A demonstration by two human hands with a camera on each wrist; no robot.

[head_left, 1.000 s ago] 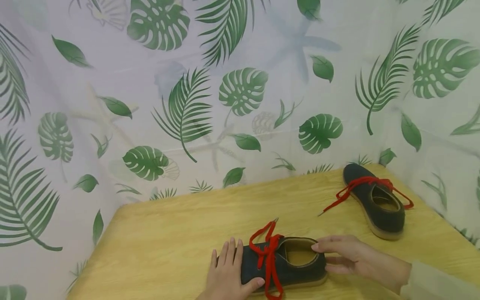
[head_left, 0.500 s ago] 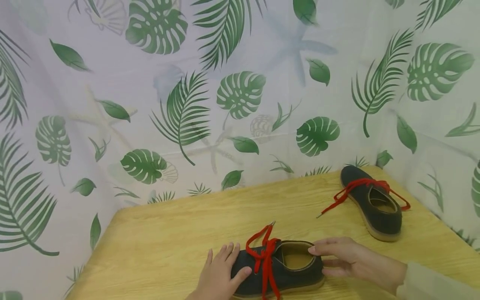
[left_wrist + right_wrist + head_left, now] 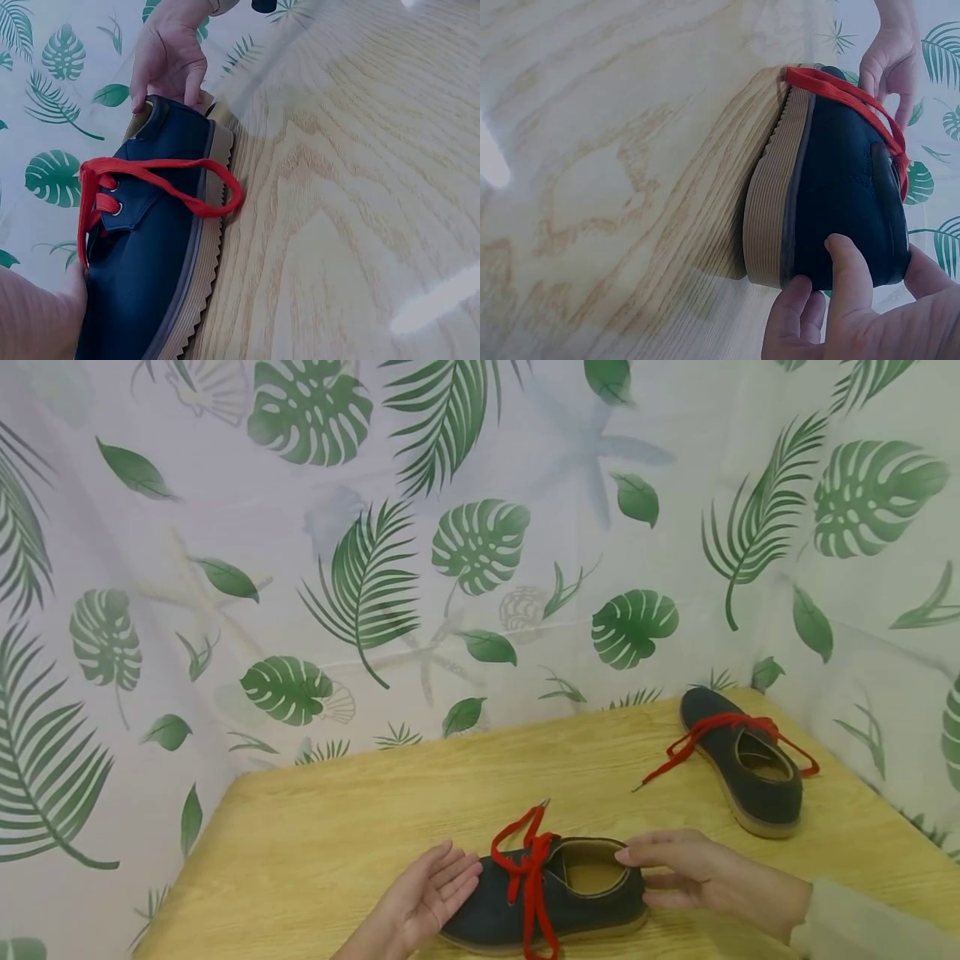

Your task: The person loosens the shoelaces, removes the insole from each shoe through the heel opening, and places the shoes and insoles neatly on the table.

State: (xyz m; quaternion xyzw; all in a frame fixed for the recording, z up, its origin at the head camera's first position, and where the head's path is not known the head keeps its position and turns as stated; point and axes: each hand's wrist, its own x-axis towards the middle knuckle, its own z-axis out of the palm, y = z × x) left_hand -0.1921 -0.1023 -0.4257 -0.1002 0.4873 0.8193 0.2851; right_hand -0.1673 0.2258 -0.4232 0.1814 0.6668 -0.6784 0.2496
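A dark navy shoe (image 3: 487, 902) with a bow of red laces (image 3: 534, 868) lies lengthwise on the wood-patterned table, its toe to the left. My left hand (image 3: 427, 897) is beside the toe, palm turned up and fingers straight, with the fingertips right at the toe's upper edge. At the heel, my right hand (image 3: 693, 870) pinches the shoe's back collar, thumb at the rim and fingers against the outside. The right wrist view shows those fingers (image 3: 847, 262) on the heel, near the ridged tan sole (image 3: 769, 225).
A matching shoe (image 3: 738, 760) with tied red laces stands at the back right of the table (image 3: 337, 827), toe pointing to the back. Behind and beside the table hangs a white cloth (image 3: 480, 460) printed with green leaves.
My left hand has left the top of the toe, moved left and turned palm up. More of the toe shows. The right hand keeps its hold on the heel.
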